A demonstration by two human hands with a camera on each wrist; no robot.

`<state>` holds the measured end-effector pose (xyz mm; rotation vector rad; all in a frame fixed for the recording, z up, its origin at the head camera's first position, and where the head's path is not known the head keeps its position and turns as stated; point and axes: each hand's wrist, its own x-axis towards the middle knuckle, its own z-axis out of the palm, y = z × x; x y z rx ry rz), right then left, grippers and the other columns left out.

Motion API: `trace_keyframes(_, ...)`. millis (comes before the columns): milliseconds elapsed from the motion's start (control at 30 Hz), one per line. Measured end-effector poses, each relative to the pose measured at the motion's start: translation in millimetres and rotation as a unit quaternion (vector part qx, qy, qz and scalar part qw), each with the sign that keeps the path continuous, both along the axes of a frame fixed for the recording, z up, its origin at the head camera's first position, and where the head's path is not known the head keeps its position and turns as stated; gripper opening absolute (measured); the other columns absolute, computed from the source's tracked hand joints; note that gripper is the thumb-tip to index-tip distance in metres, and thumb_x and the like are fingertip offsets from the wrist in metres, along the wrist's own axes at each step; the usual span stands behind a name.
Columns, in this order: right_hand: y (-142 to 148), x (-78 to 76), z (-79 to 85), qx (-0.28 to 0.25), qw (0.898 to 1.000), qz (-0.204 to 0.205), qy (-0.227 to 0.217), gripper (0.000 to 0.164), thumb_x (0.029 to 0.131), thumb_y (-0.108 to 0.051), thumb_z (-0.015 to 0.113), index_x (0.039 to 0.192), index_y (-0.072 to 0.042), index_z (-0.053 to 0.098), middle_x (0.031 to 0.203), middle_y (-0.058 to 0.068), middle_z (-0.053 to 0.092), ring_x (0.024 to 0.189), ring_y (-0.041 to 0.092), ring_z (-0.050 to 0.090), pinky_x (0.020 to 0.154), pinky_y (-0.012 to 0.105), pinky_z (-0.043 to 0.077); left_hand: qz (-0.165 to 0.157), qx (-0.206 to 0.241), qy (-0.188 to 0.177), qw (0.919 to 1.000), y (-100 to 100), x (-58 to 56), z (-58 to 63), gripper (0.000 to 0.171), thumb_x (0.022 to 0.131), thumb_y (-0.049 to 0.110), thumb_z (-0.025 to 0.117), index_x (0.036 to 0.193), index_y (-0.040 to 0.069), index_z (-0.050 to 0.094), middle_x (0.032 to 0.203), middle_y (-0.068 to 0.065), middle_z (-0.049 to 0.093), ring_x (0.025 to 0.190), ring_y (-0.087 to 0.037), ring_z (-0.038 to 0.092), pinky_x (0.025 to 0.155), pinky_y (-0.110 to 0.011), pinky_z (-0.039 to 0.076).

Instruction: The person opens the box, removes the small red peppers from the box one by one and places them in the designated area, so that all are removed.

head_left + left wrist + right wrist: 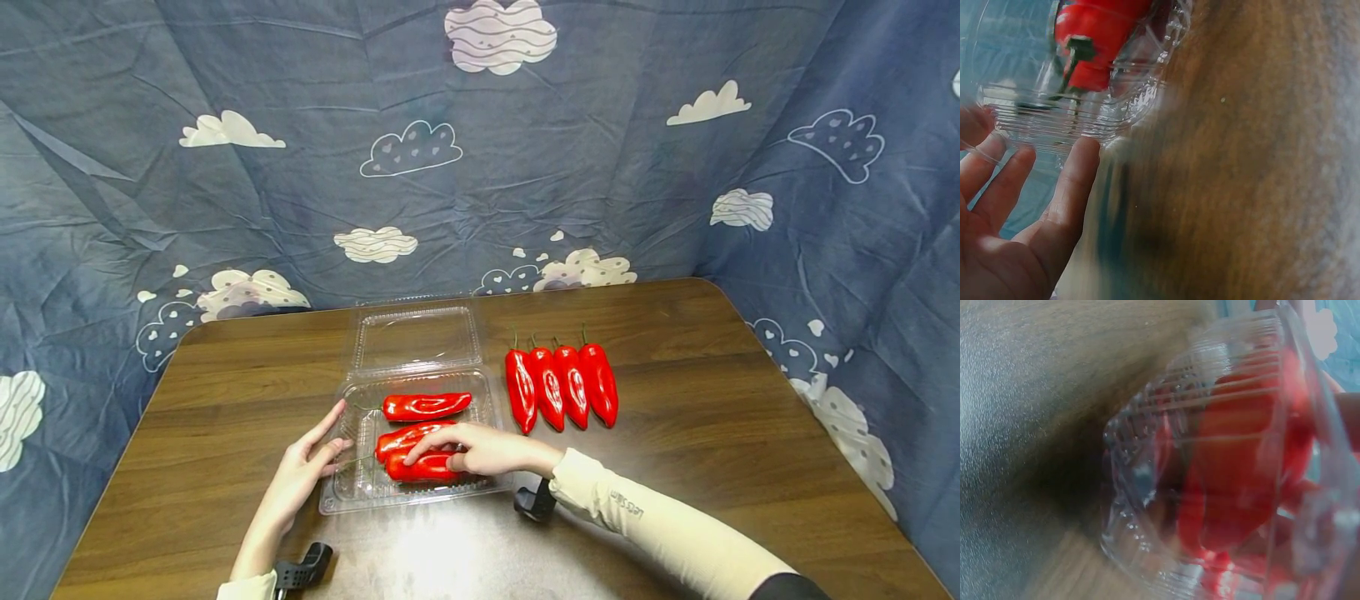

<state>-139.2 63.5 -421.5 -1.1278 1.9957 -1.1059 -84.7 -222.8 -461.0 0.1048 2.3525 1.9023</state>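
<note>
An opened clear plastic clamshell box [348,500] holds three long red peppers, its lid [416,337] folded back flat behind it. My right hand [483,447] reaches in over the right side and grips the front pepper [420,468] between fingers and thumb. Just behind lies the middle pepper [393,440], partly covered by that hand; the back pepper [423,407] lies sideways with its stem to the left. My left hand [296,475] is at the box's left wall, and in the left wrist view its extended fingertips touch the ribbed plastic [1041,128].
Several more red peppers [550,387] lie side by side on the wooden table [690,400], right of the box, stems pointing away. A blue cloth with cloud prints [600,150] hangs behind the table and along its right side.
</note>
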Motion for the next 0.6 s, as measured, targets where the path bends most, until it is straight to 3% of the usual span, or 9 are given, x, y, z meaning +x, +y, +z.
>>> trace_keyframes(300, 11.0, -8.1, 7.1, -0.043, 0.999, -0.030, -0.007, 0.055, 0.080, 0.010, 0.046, 0.129, -0.013, 0.060, 0.137, -0.003, 0.052, 0.120, 0.007, 0.044, 0.099, 0.030, 0.039, 0.008, -0.019, -0.013, 0.9997, 0.5, -0.3, 0.8, 0.051, 0.100, 0.010, 0.048, 0.149, 0.010, 0.034, 0.152, -0.012, 0.032, 0.111, -0.020, 0.058, 0.086, -0.038, 0.053)
trace_keyframes(467, 16.2, -11.0, 10.6, -0.062, 0.996, -0.055, -0.021, 0.056, 0.082, 0.011, 0.046, 0.132, -0.011, 0.056, 0.137, -0.002, 0.052, 0.101, 0.013, 0.046, 0.074, 0.023, 0.041, 0.007, -0.019, -0.012, 0.9997, 0.8, -0.1, 1.3, 0.051, 0.100, 0.010, 0.048, 0.149, 0.010, 0.034, 0.152, -0.011, 0.031, 0.111, -0.022, 0.057, 0.086, -0.040, 0.053)
trace_keyframes(600, 21.0, -12.1, 11.7, -0.066, 0.994, -0.079, -0.035, 0.057, 0.082, 0.010, 0.046, 0.134, -0.013, 0.055, 0.135, -0.002, 0.052, 0.095, 0.016, 0.045, 0.068, 0.022, 0.039, 0.005, -0.017, -0.010, 0.9998, 0.8, 0.2, 1.3, 0.051, 0.100, 0.010, 0.048, 0.149, 0.010, 0.034, 0.153, -0.010, 0.030, 0.111, -0.019, 0.058, 0.086, -0.040, 0.053)
